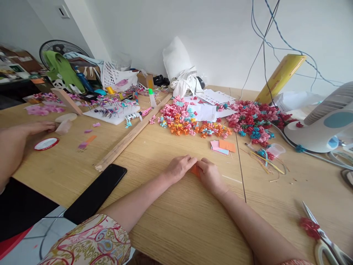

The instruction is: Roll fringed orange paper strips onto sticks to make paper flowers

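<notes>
One long wooden strip (135, 134) is lying flat. Near its closer end, one black phone (96, 193) is resting; near its far end, one glue stick (152, 98) is standing. One red-rimmed lid (46, 144) is lying left of it; one yellow roll (281, 79) and one pair of scissors (321, 232) are sitting right.

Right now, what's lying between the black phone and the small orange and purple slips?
The wooden bar lies between the phone and the slips; the head view shows its near end there.

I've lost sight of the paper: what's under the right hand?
Part of the orange paper shows beside the right hand; whatever else lies under that hand is covered.
</notes>
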